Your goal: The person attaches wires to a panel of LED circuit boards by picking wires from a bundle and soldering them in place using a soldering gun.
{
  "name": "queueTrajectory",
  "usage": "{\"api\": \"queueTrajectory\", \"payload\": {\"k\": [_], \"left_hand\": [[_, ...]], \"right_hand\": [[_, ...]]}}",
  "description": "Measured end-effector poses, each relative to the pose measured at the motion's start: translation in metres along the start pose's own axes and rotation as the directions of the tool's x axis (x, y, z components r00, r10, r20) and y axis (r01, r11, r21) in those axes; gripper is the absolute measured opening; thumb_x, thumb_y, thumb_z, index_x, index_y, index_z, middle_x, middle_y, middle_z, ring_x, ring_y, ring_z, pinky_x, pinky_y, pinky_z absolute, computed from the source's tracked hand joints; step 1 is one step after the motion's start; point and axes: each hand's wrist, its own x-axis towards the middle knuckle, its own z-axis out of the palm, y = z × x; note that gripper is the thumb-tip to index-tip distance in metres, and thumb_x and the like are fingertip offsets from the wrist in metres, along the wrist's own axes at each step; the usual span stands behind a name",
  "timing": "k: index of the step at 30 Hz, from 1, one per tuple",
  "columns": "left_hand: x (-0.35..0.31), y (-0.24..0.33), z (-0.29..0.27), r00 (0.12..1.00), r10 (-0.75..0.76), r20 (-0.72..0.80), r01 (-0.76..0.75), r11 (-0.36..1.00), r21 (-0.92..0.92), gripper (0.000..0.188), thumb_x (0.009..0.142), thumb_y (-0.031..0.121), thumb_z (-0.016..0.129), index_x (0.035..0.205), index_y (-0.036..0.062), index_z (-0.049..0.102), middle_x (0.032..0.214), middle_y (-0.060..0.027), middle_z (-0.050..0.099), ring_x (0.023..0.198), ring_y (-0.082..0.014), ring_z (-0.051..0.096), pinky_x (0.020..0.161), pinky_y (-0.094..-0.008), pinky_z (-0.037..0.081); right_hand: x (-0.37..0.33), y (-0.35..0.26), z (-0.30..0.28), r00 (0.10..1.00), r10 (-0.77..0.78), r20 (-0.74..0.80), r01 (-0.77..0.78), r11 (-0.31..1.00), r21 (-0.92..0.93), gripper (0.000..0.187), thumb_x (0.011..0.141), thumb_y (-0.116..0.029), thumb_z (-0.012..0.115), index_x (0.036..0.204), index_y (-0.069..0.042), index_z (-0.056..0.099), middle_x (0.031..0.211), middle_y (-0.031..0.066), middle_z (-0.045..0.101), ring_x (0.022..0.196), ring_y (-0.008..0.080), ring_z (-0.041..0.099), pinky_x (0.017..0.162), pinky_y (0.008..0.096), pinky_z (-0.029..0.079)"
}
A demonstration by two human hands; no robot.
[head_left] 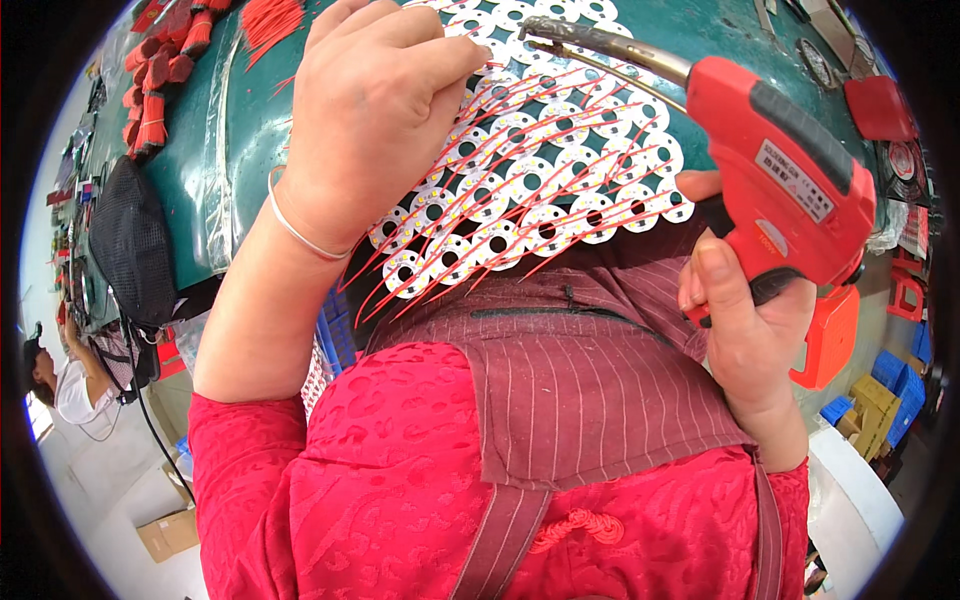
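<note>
My right hand (745,310) grips a red and black soldering gun (775,170) by its handle. The gun's metal tip points left, over the upper part of a sheet of round white circuit boards (530,180) with ring-shaped holes and small yellow chips. Thin red wires (470,270) run slantwise across the boards, several with loose ends hanging over the near edge. Above the upper left of the sheet is my left hand (385,110), its fingers closed in a pinch close to the gun's tip. What those fingertips hold is mostly hidden by the hand.
The green work table (205,190) carries bundles of red wires (155,100) and loose red wires (270,20) at the far left. A black mesh bag (130,240) hangs by its left edge. A person (80,385) is beyond; a red stool (830,335) stands right.
</note>
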Motion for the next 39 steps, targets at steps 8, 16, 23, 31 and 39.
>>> {"api": "queueTrajectory", "payload": {"k": [8, 16, 23, 31, 39], "left_hand": [[0.001, 0.001, 0.006, 1.0, -0.004, -0.026, 0.003, 1.0, -0.018, 0.011, 0.076, 0.002, 0.072, 0.085, 0.0088, 0.071, 0.07, -0.0076, 0.058, 0.072, -0.0295, 0.06, 0.088, -0.042, 0.049], [0.002, -0.001, 0.009, 0.999, -0.03, -0.044, 0.027, 0.997, -0.07, 0.01, 0.074, 0.002, 0.073, 0.082, 0.0071, 0.071, 0.07, -0.0076, 0.058, 0.07, -0.0286, 0.057, 0.073, -0.0378, 0.045], [0.002, -0.001, 0.008, 1.0, 0.0, -0.03, -0.001, 0.999, -0.04, 0.01, 0.074, 0.003, 0.073, 0.083, 0.0071, 0.072, 0.07, -0.0067, 0.057, 0.07, -0.0276, 0.057, 0.071, -0.0373, 0.045], [0.002, 0.002, 0.005, 1.0, -0.023, 0.004, 0.024, 0.998, -0.053, 0.011, 0.075, 0.001, 0.071, 0.084, 0.0073, 0.071, 0.072, -0.0071, 0.058, 0.071, -0.0276, 0.057, 0.074, -0.0381, 0.046], [0.001, -0.002, 0.008, 1.0, 0.004, -0.014, -0.004, 1.0, -0.028, 0.008, 0.08, 0.002, 0.067, 0.086, 0.0072, 0.067, 0.076, -0.0081, 0.061, 0.076, -0.0303, 0.06, 0.08, -0.0403, 0.047]], "right_hand": [[0.001, -0.001, 0.004, 1.0, 0.015, -0.021, -0.016, 1.0, -0.016, 0.022, 0.095, -0.008, 0.06, 0.113, 0.005, 0.056, 0.123, 0.023, 0.059, 0.064, 0.0069, 0.052, 0.055, 0.0228, 0.048], [0.001, 0.006, -0.002, 0.998, -0.035, 0.06, 0.042, 0.992, -0.119, 0.028, 0.095, -0.007, 0.06, 0.12, 0.004, 0.054, 0.119, 0.02, 0.06, 0.065, 0.0081, 0.054, 0.056, 0.0234, 0.048], [-0.003, 0.008, -0.002, 0.996, 0.045, 0.08, -0.041, 0.998, -0.045, 0.023, 0.096, -0.003, 0.06, 0.117, 0.003, 0.052, 0.107, 0.014, 0.058, 0.065, 0.0101, 0.055, 0.056, 0.0255, 0.049], [-0.003, 0.007, 0.001, 1.0, 0.025, 0.0, -0.025, 1.0, 0.007, 0.014, 0.096, -0.006, 0.06, 0.107, 0.002, 0.055, 0.113, 0.0165, 0.058, 0.066, 0.01, 0.055, 0.055, 0.026, 0.049], [-0.001, 0.007, 0.002, 1.0, 0.014, -0.01, -0.014, 1.0, -0.003, 0.009, 0.096, -0.007, 0.06, 0.098, 0.001, 0.056, 0.118, 0.019, 0.058, 0.064, 0.0094, 0.053, 0.054, 0.0252, 0.049]]}}
